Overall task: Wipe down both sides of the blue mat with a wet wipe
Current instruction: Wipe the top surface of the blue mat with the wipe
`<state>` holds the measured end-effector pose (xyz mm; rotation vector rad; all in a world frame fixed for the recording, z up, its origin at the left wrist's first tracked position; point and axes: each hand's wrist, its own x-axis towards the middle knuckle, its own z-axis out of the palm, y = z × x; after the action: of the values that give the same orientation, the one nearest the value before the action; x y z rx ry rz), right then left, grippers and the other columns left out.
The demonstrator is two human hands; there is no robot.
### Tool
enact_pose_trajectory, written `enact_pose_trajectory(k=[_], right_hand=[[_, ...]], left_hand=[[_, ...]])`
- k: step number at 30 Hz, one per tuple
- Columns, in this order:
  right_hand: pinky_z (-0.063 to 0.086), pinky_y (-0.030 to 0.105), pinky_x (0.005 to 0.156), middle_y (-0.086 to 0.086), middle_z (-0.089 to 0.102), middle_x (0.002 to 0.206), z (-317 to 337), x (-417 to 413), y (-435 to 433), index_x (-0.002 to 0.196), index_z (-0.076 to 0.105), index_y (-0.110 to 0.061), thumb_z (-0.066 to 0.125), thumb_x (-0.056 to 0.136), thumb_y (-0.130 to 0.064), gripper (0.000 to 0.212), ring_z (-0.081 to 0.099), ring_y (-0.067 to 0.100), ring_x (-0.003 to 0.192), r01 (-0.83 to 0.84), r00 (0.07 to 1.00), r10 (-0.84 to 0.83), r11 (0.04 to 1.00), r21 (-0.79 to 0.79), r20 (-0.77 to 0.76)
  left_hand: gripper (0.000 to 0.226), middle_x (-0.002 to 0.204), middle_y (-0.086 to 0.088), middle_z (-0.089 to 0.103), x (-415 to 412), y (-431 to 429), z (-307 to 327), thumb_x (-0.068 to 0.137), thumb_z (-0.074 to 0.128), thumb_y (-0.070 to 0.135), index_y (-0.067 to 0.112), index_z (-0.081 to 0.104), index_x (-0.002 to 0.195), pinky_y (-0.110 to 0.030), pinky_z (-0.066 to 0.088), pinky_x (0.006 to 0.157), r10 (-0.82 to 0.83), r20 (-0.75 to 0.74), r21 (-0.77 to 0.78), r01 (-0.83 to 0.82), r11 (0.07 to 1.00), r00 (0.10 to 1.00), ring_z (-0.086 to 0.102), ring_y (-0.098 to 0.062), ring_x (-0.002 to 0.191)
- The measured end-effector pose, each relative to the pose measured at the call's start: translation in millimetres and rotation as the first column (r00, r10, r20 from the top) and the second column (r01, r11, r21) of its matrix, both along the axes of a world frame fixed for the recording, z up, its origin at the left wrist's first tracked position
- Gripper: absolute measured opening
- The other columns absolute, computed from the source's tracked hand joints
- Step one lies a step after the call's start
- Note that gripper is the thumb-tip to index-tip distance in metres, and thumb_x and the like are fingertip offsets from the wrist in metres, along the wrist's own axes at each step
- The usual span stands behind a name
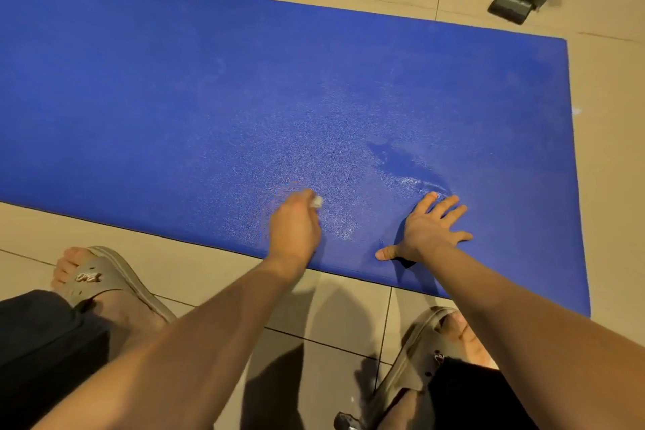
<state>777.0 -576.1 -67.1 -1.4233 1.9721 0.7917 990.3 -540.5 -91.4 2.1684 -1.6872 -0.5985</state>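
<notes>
Blue mat [244, 80] lies flat, its upper side partly damp; left grip [295, 220] pinches wet wipe [317, 201], right grip [432, 225] spread flat; underside likely remains.

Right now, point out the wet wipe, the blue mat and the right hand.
wet wipe [317, 201]: head view, white end showing
blue mat [174, 98]: head view, bare surface
right hand [431, 228]: head view, its back

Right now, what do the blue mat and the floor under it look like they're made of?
The blue mat looks like foam or rubber: matte, pebbled grain, thin soft edge. The floor seems glazed ceramic tile: smooth beige squares, dark grout lines, faint sheen.
</notes>
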Motion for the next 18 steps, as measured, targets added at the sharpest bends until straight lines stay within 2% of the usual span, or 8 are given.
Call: enact_pose_trajectory(k=[4, 8, 10, 13, 16, 18], right_hand=[[0.02, 0.077, 0.109, 0.033, -0.028, 0.157, 0, 0, 0, 0.152, -0.027, -0.002, 0.082, 0.041, -0.082, 0.175, -0.02, 0.055, 0.146, -0.001, 1.0, 0.001, 1.0, -0.001, 0.001], [0.019, 0.077, 0.11, 0.032, -0.028, 0.157, 0, -1, 1, 0.152, -0.027, -0.003, 0.081, 0.04, -0.083, 0.175, -0.02, 0.055, 0.146, 0.001, 1.0, -0.001, 1.0, -0.002, 0.007], [0.019, 0.077, 0.11, 0.032, -0.028, 0.157, 1, -1, 1, 0.152, -0.027, -0.003, 0.08, 0.04, -0.083, 0.175, -0.02, 0.055, 0.146, 0.0, 1.0, 0.0, 1.0, 0.0, 0.011], [0.019, 0.077, 0.11, 0.031, -0.027, 0.158, 2, -1, 0, 0.152, -0.026, -0.003, 0.081, 0.039, -0.083, 0.175, -0.019, 0.055, 0.146, 0.003, 1.0, -0.003, 1.0, 0.001, 0.008], [0.02, 0.078, 0.109, 0.032, -0.027, 0.158, 3, 1, -1, 0.152, -0.026, -0.002, 0.083, 0.038, -0.081, 0.176, -0.019, 0.055, 0.146, 0.012, 1.0, -0.012, 1.0, 0.01, 0.006], [0.019, 0.078, 0.109, 0.032, -0.027, 0.157, 4, 2, -1, 0.152, -0.025, -0.002, 0.083, 0.038, -0.08, 0.176, -0.019, 0.055, 0.146, 0.019, 1.0, -0.019, 1.0, 0.008, 0.006]], left_hand=[[0.021, 0.106, -0.009, 0.065, -43, 21, -1, 0.096, 0.054, 0.013, 0.016, 0.07, 0.11, -0.043, 0.05, 0.077, -0.325, -0.07, 0.084, 0.33, 0.94, 0.943, 0.064, -0.036, 0.094], [0.02, 0.104, -0.009, 0.063, -11, 16, 4, 0.095, 0.053, 0.011, 0.015, 0.069, 0.107, -0.041, 0.048, 0.075, -0.385, 0.039, 0.069, 0.382, 0.922, 0.922, 0.063, -0.035, 0.092], [0.015, 0.103, -0.01, 0.064, 28, 19, 2, 0.095, 0.054, 0.011, 0.011, 0.067, 0.102, -0.042, 0.048, 0.073, -0.266, 0.108, 0.065, 0.261, 0.963, 0.958, 0.063, -0.035, 0.09], [0.011, 0.102, -0.01, 0.066, 75, 28, 0, 0.098, 0.057, 0.015, 0.01, 0.066, 0.099, -0.044, 0.052, 0.073, 0.025, 0.138, 0.014, -0.028, 1.0, 0.99, 0.065, -0.036, 0.088], [0.016, 0.101, -0.011, 0.068, 54, 32, 2, 0.101, 0.055, 0.016, 0.006, 0.068, 0.097, -0.042, 0.047, 0.075, 0.265, 0.051, -0.011, -0.265, 0.964, 0.963, 0.064, -0.034, 0.09], [0.017, 0.101, -0.011, 0.07, 16, 35, 1, 0.101, 0.056, 0.015, 0.006, 0.07, 0.099, -0.041, 0.048, 0.08, 0.29, -0.066, -0.01, -0.292, 0.956, 0.955, 0.065, -0.034, 0.092]])
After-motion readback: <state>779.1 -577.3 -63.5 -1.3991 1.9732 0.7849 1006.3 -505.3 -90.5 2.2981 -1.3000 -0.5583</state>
